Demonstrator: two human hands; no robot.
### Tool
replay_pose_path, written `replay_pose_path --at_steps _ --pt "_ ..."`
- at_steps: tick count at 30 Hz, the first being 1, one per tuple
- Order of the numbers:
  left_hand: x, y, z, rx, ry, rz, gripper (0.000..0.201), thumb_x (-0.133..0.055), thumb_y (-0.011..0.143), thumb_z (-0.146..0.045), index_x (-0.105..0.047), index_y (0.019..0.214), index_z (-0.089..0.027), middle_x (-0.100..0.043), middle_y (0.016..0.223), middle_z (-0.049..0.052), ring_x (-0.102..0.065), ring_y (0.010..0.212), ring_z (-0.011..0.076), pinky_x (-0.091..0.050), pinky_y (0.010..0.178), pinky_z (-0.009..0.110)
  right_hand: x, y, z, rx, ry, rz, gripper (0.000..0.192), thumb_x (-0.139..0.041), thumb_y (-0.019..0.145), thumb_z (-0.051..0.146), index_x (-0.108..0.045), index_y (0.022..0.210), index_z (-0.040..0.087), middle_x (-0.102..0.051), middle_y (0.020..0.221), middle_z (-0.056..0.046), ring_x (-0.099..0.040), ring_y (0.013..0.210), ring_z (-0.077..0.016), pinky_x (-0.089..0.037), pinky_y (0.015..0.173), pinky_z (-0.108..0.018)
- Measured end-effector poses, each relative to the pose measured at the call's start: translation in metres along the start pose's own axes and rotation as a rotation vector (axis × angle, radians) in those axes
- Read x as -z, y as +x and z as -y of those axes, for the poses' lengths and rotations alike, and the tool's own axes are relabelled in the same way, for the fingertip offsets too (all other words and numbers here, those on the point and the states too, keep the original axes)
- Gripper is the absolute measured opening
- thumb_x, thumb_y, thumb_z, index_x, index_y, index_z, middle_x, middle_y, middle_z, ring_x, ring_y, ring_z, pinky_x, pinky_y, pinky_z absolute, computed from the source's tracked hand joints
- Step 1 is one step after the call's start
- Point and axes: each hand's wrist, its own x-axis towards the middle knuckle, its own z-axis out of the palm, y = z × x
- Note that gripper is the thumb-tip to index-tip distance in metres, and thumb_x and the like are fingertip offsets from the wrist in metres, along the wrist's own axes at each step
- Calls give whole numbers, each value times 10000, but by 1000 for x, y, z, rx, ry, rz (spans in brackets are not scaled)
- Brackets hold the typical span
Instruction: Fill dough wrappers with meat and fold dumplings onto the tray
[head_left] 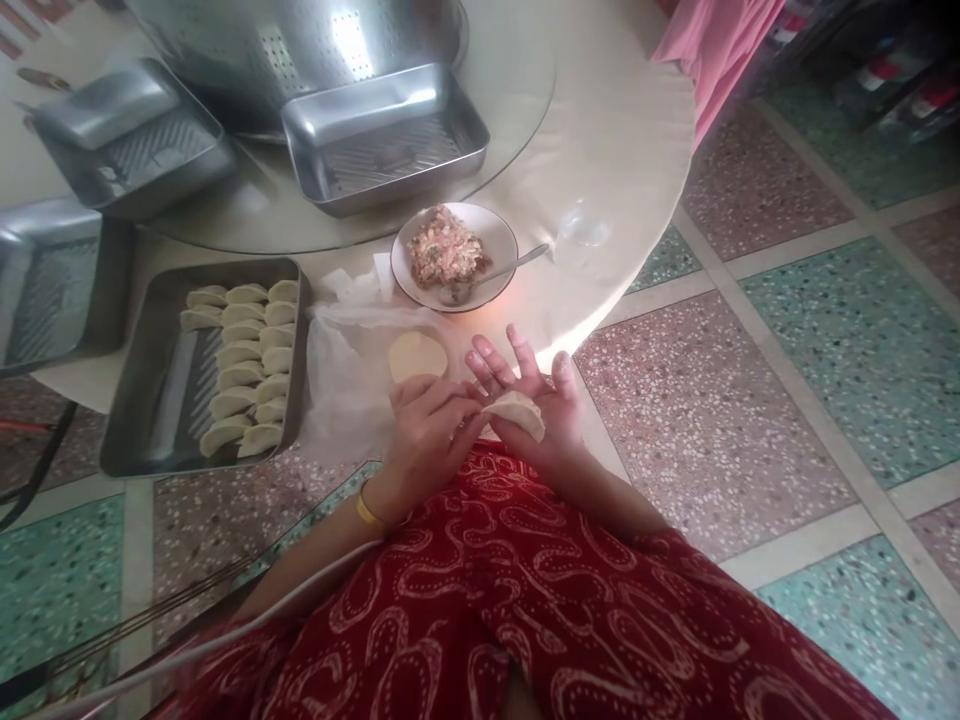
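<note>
A folded dumpling point(517, 412) lies in the palm of my right hand point(534, 405), whose fingers are spread upward. My left hand point(427, 435) pinches the dumpling's left end with its fingertips. Both hands hover over my lap, just off the table's edge. A round dough wrapper point(417, 355) lies on a clear plastic sheet point(345, 385) right above my left hand. A white bowl point(501, 232) of minced filling with a spoon point(499, 272) in it stands beyond the wrapper.
A metal tray point(161, 400) at the left holds several finished dumplings point(244, 365) in rows. Empty metal trays point(382, 135) and a large colander point(292, 45) stand on the glass turntable point(517, 90) further back. Tiled floor lies to the right.
</note>
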Motion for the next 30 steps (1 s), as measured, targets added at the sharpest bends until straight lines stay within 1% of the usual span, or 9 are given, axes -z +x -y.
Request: replay_pose_path --at_steps 3,7,11,15,18,21,24,27,30 --pt "2 0 1 -9 -18 27 131 -637 920 -273 -642 805 -209 -728 836 6 -597 772 164 -444 789 380 0 -1 0 7 -7 10 586 -272 920 686 -528 1347 376 -612 1393 -21 -590 1217 -207 -525 954 -430" --pt "8 2 1 -53 18 -47 226 -747 836 -399 -664 921 -206 -709 839 12 -586 774 172 -447 767 364 0 -4 0 23 -29 39 584 -307 911 703 -551 1329 376 -635 1361 -19 -576 1245 -215 -489 1015 -450" --pt "9 3 -2 -82 -38 -72 141 -731 861 -284 -648 944 -206 -706 885 6 -619 793 148 -460 769 339 2 -7 -3 24 -17 86 561 -386 875 733 -587 1268 387 -662 1309 10 -573 1259 -213 -422 1096 -463" --pt "4 3 -5 -86 -91 -41 77 -699 872 -197 -634 909 -215 -721 878 -9 -643 818 151 -475 790 353 -2 -10 -4 -8 -9 71 490 -407 894 695 -619 1202 377 -672 1288 15 -580 1262 -204 -380 1138 -462" --pt "3 4 -8 -84 -50 -44 72 -671 879 -165 -624 879 -220 -712 857 -22 -629 796 152 -462 768 353 -5 -11 -2 -36 -26 38 490 -381 917 675 -613 1212 360 -663 1305 2 -577 1268 -203 -367 1149 -463" --pt "4 4 -11 -87 -1 -62 76 -648 890 -155 -622 862 -221 -704 846 -24 -617 783 155 -454 745 343 -5 -10 -2 -44 -26 25 541 -379 894 719 -604 1223 353 -658 1311 -5 -576 1270 -210 -375 1143 -466" --pt "6 1 -9 -71 16 -85 61 -684 887 -255 -639 919 -230 -721 887 -14 -619 804 168 -469 748 342 -3 -8 -3 -50 -47 29 570 -385 880 738 -586 1253 357 -642 1336 -16 -566 1283 -217 -388 1130 -468" --pt "8 -4 -4 -63 18 -101 214 -704 874 -388 -644 993 -222 -745 934 20 -631 812 177 -475 745 347 0 -8 -5 -51 -70 51 559 -395 878 732 -572 1268 374 -629 1353 -17 -555 1293 -217 -397 1121 -473" --pt "7 -6 -1 -44 1 -80 165 -701 882 -337 -640 974 -215 -754 871 12 -642 775 169 -455 725 340 2 -7 -8 -34 -56 89 531 -411 882 714 -583 1251 374 -636 1342 -7 -565 1277 -212 -384 1132 -468"
